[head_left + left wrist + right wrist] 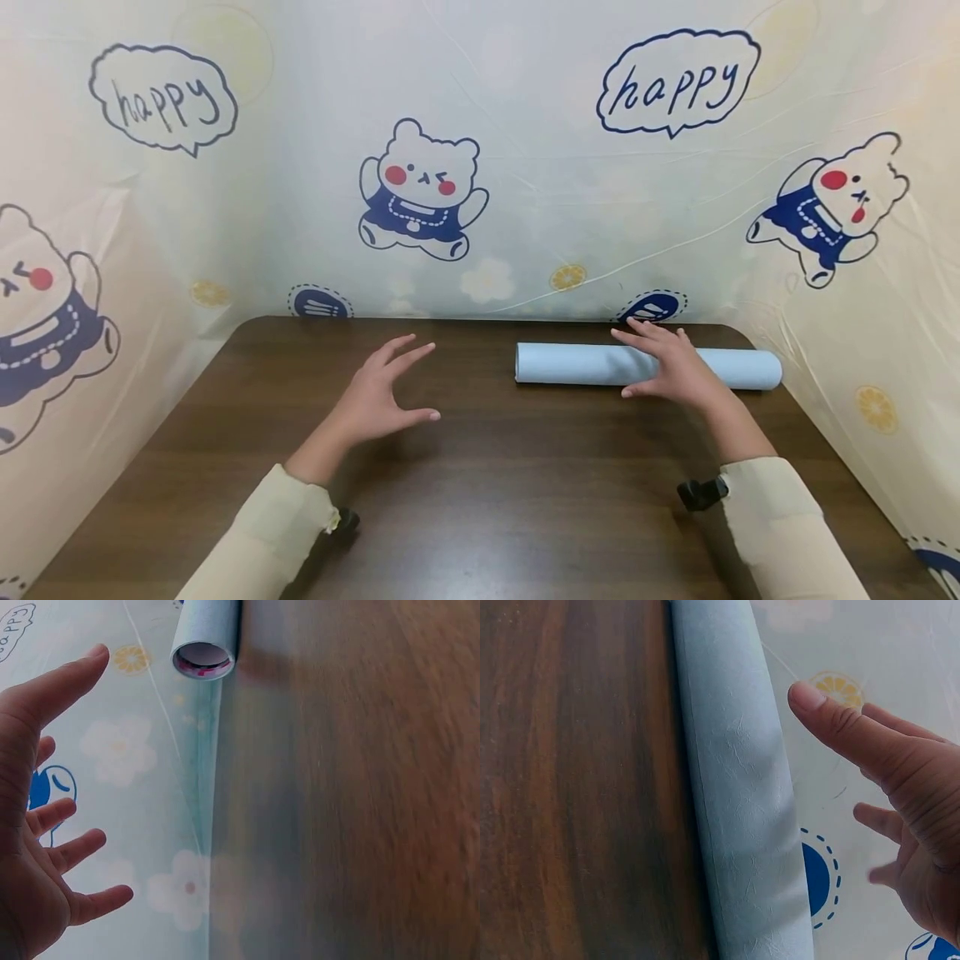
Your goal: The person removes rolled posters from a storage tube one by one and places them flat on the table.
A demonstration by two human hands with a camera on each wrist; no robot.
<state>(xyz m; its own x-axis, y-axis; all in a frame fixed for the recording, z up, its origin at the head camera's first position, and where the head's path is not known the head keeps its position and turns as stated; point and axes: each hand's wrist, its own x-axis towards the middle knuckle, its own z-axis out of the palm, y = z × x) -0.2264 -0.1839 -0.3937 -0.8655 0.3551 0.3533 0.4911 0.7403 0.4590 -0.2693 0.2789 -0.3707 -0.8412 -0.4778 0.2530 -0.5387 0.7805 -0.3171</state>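
A light blue tube [573, 364] lies crosswise at the back right of the brown table. Its near end [204, 661] looks hollow in the left wrist view, with a bit of pink inside. My right hand [678, 371] hovers over the tube with fingers and thumb spread; in the right wrist view a gap shows between the thumb [840, 724] and the tube's wrinkled surface [742, 787]. Left of the tube, my left hand [378, 396] is held above the table, thumb and fingers apart, holding nothing.
The wooden table [480, 492] has a back edge meeting a pale printed curtain [525, 208] with bears and the word happy. Curtain also hangs along both sides. A black strap piece [701, 493] sits at the right cuff, another [347, 523] at the left.
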